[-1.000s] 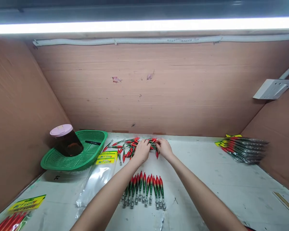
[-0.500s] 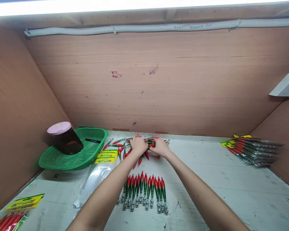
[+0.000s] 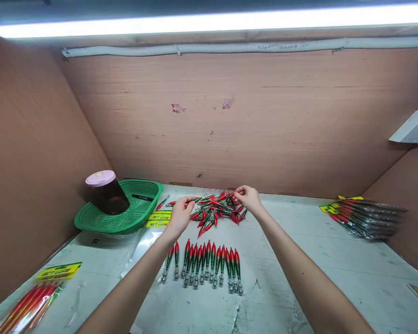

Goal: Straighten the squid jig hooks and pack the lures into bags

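Note:
A loose pile of red-and-green squid jigs (image 3: 214,208) lies near the back wall, between my two hands. My left hand (image 3: 182,214) is at the pile's left side, thumb and fingers closed on the end of a squid jig. At the upper right of the pile, my right hand (image 3: 249,198) pinches another jig near its red tip. Closer to me, a row of squid jigs (image 3: 209,260) lies side by side, red ends away from me and crown hooks towards me. My left forearm passes close to the row's left end.
A green basket (image 3: 148,218) at left holds a lidded dark cup (image 3: 111,197) and a pen (image 3: 141,198). Beside it lie clear bags with yellow headers (image 3: 159,223). Packed jigs sit in a bag (image 3: 31,301) at front left and a stack (image 3: 367,218) at right.
My hands have moved apart, the left one leftward and the right one rightward and up. More of the pile shows between them. The camera view has shifted slightly.

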A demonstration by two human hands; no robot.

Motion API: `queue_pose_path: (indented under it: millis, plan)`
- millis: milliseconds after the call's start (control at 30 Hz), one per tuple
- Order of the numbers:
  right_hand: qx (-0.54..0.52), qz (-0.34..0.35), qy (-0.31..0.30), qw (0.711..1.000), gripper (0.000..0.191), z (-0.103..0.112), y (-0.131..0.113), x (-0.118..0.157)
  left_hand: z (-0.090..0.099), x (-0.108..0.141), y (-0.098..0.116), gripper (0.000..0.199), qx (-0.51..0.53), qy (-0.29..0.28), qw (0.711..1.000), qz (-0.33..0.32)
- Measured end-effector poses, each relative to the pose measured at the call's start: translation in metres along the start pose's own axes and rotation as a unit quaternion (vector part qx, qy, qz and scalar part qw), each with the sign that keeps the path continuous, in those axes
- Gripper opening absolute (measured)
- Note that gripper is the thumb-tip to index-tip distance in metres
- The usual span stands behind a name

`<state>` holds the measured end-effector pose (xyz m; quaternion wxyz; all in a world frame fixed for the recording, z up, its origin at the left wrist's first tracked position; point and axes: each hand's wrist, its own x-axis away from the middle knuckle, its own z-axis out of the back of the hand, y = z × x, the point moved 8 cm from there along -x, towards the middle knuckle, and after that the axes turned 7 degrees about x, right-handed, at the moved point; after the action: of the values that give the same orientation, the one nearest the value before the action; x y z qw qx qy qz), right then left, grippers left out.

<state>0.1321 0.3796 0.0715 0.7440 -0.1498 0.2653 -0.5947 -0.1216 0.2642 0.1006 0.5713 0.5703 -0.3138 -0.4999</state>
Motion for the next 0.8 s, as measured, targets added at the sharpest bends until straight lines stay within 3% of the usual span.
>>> queue_pose_path:
  millis: [133, 267, 567, 800]
  plan:
    - [-0.038, 0.015, 0.061, 0.997, 0.031, 0.027, 0.016, 0.008, 0.018, 0.030, -0.001, 0.043, 0.123, -0.001, 0.992, 0.038]
    - [-0.033, 0.057, 0.109, 0.992, 0.030, 0.041, 0.015, 0.030, 0.022, 0.052, -0.004, 0.050, 0.215, 0.014, 0.973, 0.078]
    - [0.035, 0.176, 0.135, 0.975, 0.026, 0.048, -0.015, 0.062, -0.001, 0.085, 0.001, 0.047, 0.294, -0.035, 0.944, 0.147]
    - [-0.008, 0.142, 0.222, 0.965, 0.027, 0.097, 0.008, 0.088, -0.017, 0.106, -0.005, 0.055, 0.311, -0.077, 0.920, 0.225]
